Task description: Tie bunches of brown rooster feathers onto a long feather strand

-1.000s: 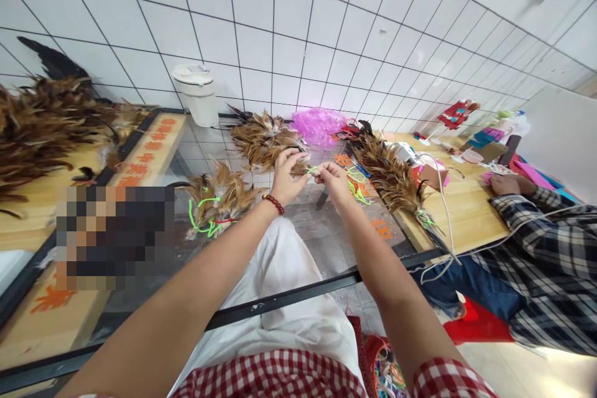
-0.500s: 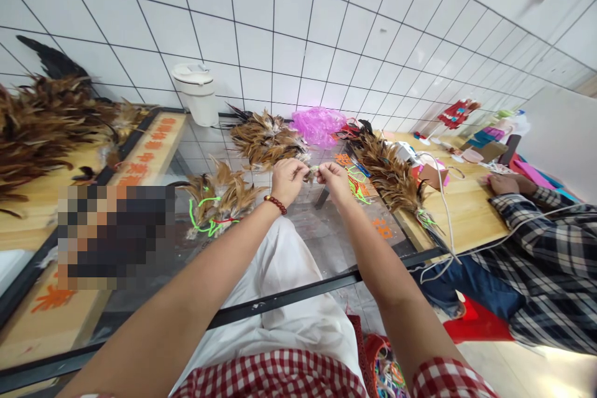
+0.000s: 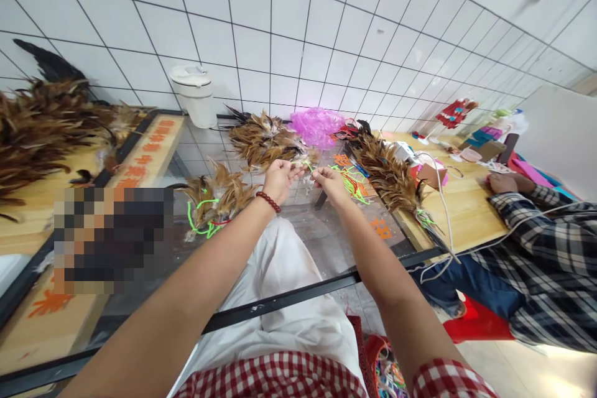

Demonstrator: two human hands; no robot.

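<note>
My left hand (image 3: 278, 178), with a red bead bracelet on its wrist, is closed on a small bunch of brown feathers (image 3: 298, 160) tied with green cord. My right hand (image 3: 329, 182) pinches the same bunch from the right, fingers curled, close to the left hand. Both hover over the glass tabletop (image 3: 326, 242). Just behind lies a larger pile of brown feathers (image 3: 261, 137). A tied feather bundle with green cord (image 3: 215, 199) rests to the left of my left hand.
A white lidded bucket (image 3: 196, 94) stands by the tiled wall. Pink plastic (image 3: 317, 125), coloured cords (image 3: 349, 180) and another feather row (image 3: 392, 177) lie to the right. A person in a plaid shirt (image 3: 545, 242) sits at the right. More feathers (image 3: 41, 130) pile far left.
My hands drew slightly apart and dropped a little, the left fingers opening partly around the feather bunch. The view shifted slightly.
</note>
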